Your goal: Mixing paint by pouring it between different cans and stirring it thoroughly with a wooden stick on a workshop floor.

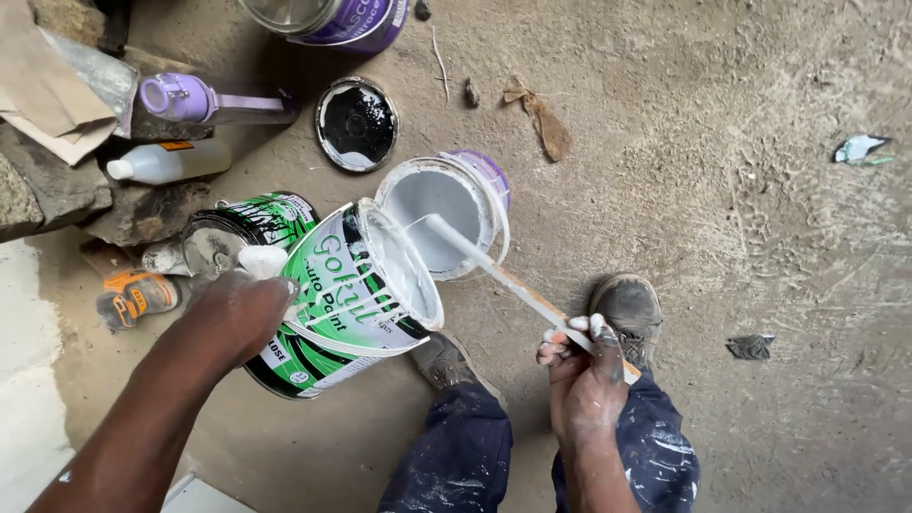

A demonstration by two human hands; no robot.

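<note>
Between the hands, low on the dirt floor: a green-and-white paint can, tipped steeply on its side, mouth turned toward a smaller white bucket with a purple band. Grey-white paint coats the inside of both. The can's rim sits just beside the bucket's rim, possibly touching; cannot tell for sure.

Left hand clasped around the base end of the tilted can, fingers wrapped over it, a scrap of white rag or paper showing at the fingertips.

Right hand clenched around a wooden stir stick, paint-smeared fingers closed on its near end. Stick runs up and left from that hand, its white-coated far end dipped in the bucket's paint.

Below the right hand: two worn shoes and paint-spattered dark blue trousers, the person's own.

Beyond the left hand: a second green can, lidded, standing just behind the tilted one. Farther off, a round lid lying black side up, a white plastic bottle on its side, a purple-capped container, rough stones. An orange-and-grey object lies left of that hand.

Past the bucket, at the top edge: part of a large purple can.
</note>
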